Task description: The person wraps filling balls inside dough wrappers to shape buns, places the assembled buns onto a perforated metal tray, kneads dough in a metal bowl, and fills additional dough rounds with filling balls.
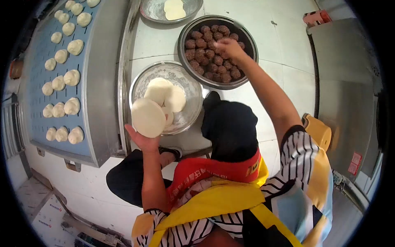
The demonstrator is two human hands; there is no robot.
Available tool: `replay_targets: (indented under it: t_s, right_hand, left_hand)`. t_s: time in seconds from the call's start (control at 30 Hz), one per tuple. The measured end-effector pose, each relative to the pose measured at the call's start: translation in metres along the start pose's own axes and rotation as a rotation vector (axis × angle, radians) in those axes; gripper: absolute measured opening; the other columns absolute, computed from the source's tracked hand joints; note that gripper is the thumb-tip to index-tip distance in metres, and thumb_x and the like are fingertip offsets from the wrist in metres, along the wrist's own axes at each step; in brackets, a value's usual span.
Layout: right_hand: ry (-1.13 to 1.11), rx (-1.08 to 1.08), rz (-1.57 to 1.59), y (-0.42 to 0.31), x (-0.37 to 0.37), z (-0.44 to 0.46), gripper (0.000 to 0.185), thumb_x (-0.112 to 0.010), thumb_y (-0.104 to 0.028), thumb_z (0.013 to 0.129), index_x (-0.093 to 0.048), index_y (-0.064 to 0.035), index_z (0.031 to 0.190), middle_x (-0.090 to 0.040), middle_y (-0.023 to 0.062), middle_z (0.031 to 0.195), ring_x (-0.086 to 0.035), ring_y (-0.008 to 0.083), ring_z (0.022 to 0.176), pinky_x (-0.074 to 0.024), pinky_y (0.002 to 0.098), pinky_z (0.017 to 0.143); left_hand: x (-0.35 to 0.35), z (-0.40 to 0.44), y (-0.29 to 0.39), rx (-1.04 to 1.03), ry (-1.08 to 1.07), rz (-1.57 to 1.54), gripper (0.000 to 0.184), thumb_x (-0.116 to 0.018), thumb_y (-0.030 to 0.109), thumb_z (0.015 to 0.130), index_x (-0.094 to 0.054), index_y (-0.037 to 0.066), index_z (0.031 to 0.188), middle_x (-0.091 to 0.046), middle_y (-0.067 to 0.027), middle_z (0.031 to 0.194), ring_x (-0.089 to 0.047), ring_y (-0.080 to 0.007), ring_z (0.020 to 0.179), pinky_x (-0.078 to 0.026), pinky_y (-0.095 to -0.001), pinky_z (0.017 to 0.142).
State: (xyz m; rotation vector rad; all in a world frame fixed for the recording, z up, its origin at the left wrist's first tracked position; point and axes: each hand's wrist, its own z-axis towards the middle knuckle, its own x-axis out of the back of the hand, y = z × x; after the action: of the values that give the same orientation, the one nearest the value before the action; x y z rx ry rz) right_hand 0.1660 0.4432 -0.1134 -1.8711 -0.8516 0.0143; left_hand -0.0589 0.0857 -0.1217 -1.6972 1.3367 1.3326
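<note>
A round, flat dough wrapper (148,118) lies across the palm and fingers of my left hand (144,139), which is held over the near rim of a floured metal bowl (190,78). More dough wrappers (175,99) overlap inside that bowl. My right hand (228,48) reaches into a dark round pan (183,57) piled with dark brown filling balls (200,54). Its fingertips are closed at one filling ball near the middle of the pile; the hand partly hides the balls beneath it.
At left, a blue perforated tray (35,94) in a metal frame carries rows of pleated buns (71,77). Another metal bowl (150,14) with dough wrappers (175,10) stands at the far end. A yellow stool (317,131) is at right, beside a metal cabinet (345,78).
</note>
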Motion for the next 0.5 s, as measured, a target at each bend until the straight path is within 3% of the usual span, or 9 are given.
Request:
replay_targets:
  t_s: [0.03,0.13,0.23,0.33,0.43,0.5]
  right_hand:
    - [-0.055,-0.140,0.054,0.029,-0.004,0.018,0.061,-0.072,-0.037,0.080,-0.054,0.0036,0.122,-0.063,0.0091,0.092,-0.058,0.0165,0.080,-0.0489,0.0300,0.069]
    - [0.062,-0.471,0.247,0.079,-0.051,0.059,0.068,-0.072,-0.039,0.079,-0.048,0.0009,0.129,-0.056,0.0161,0.120,-0.058,0.0251,0.105,-0.0506,0.0372,0.083]
    - [0.131,-0.500,0.188,0.106,-0.088,0.103,0.071,-0.071,-0.040,0.080,-0.042,-0.0047,0.135,-0.036,0.0180,0.140,-0.043,0.0334,0.124,-0.0439,0.0432,0.096]
    - [0.045,-0.134,-0.739,0.116,-0.108,0.135,0.075,-0.073,-0.043,0.078,-0.040,-0.0101,0.137,-0.034,0.0189,0.140,-0.041,0.0375,0.124,-0.0436,0.0450,0.098]
    - [0.137,-0.172,-0.673,0.121,-0.117,0.139,0.067,-0.076,-0.037,0.073,-0.049,-0.0076,0.126,-0.044,0.0203,0.125,-0.046,0.0382,0.118,-0.0438,0.0443,0.095]
    - [0.212,-0.041,-0.662,0.130,-0.119,0.141,0.063,-0.078,-0.033,0.072,-0.053,-0.0051,0.122,-0.050,0.0195,0.117,-0.050,0.0365,0.114,-0.0454,0.0431,0.091]
  left_hand:
    - [0.001,0.002,-0.004,0.022,0.027,-0.001,0.087,-0.053,0.061,0.083,-0.021,0.010,0.146,-0.023,-0.0180,0.150,-0.022,-0.0430,0.136,-0.017,-0.0643,0.107]
    - [0.006,0.008,-0.010,0.065,0.129,0.033,0.086,-0.053,0.061,0.083,-0.022,0.012,0.146,-0.024,-0.0179,0.149,-0.023,-0.0433,0.135,-0.017,-0.0671,0.105]
    - [0.027,0.005,-0.004,0.058,0.272,0.087,0.083,-0.050,0.061,0.085,-0.024,0.012,0.146,-0.026,-0.0166,0.149,-0.025,-0.0405,0.135,-0.018,-0.0633,0.108]
    - [0.045,0.002,0.007,0.023,0.360,0.050,0.077,-0.044,0.060,0.088,-0.026,0.011,0.145,-0.029,-0.0142,0.148,-0.028,-0.0362,0.135,-0.019,-0.0581,0.110]
    - [0.051,0.003,0.011,-0.005,0.373,0.050,0.071,-0.039,0.057,0.092,-0.028,0.010,0.144,-0.031,-0.0124,0.148,-0.030,-0.0324,0.135,-0.021,-0.0525,0.112]
    - [0.051,0.008,0.010,-0.003,0.405,0.060,0.070,-0.038,0.056,0.093,-0.028,0.010,0.144,-0.032,-0.0119,0.147,-0.031,-0.0316,0.135,-0.021,-0.0523,0.111]
